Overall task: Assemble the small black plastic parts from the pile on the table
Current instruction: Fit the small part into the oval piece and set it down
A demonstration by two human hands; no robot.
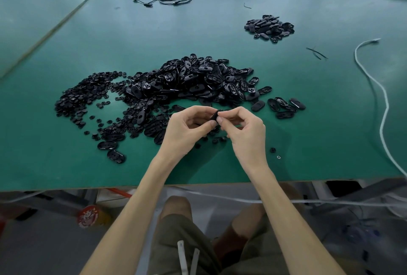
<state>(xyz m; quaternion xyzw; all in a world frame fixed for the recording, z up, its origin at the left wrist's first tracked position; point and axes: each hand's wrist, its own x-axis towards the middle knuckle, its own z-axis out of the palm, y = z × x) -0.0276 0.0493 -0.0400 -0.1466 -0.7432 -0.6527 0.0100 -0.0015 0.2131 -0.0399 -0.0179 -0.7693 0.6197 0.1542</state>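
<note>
**Position.** Your left hand (187,129) and right hand (244,133) meet above the table (330,120), just inside its near edge and about midway along it.

**Grip.** Both grips are narrow. The thumb and forefinger of each hand pinch one black part (217,115) between them, clear of the surface. Your fingers cover most of it, so I cannot tell whether it is a single piece or two pieces partly mated.

**Stock.**
- The oval shells (193,80) are heaped mid-table, just beyond your hands.
- The round pieces (88,96) spread out toward the left edge.
- A smaller heap (269,26) lies well apart toward the far right corner. These are probably finished units.

**Assessment.** The step in hand appears to be seating a small piece into a shell.

**Recommendations.**
- Let the left hand steady the shell by its rim, with the fingertips off the seat.
- Present the insert square with the right hand and press straight down. Light plastic of this kind will likely skid or jam if pushed at a tilt.
- Work low over the table, so that a dropped piece lands by the loose strays (273,149) and does not go over the near edge.
- Check that the joint sits flush all round before you release it.
- Set the finished unit with the far heap, never back among the shells.
- Mind the white cable (374,89) along the right edge when you reach across.
</note>
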